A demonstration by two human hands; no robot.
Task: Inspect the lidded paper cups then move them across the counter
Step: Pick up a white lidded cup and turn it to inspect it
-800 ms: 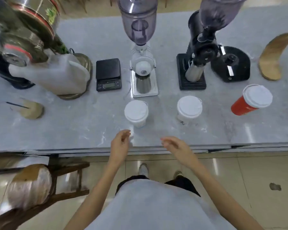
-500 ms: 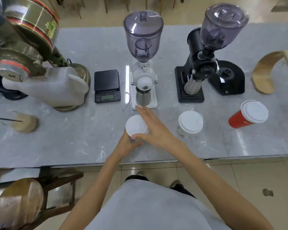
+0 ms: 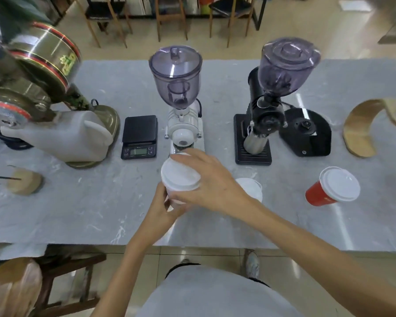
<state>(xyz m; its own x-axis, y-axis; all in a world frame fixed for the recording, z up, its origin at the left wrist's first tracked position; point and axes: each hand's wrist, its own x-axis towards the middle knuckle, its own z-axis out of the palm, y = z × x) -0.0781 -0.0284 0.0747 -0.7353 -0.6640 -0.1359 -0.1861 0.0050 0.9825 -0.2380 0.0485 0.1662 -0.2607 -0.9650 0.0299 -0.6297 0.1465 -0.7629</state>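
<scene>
1. White lidded cup (image 3: 180, 179): held by both hands, in front of the white grinder (image 3: 181, 115); whether it was lifted off the grey desk (image 3: 78, 202) could not be told.
2. Left hand (image 3: 164, 208): grip wrapped around the cup's lower body.
3. Right hand (image 3: 212, 181): grip closed over the lid's rim.
4. Second white cup (image 3: 252, 188): standing on the desk, partly hidden behind the right hand.
5. Red lidded cup (image 3: 332, 187): farther right, well apart.

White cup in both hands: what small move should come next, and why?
Probably turn the white cup slightly in the fingers to check its lid's seating. The left hand wraps the cup's body from below while the right hand curls round the lid rim, so it looks raised for inspection. The second white cup and red cup wait on the counter.
</scene>
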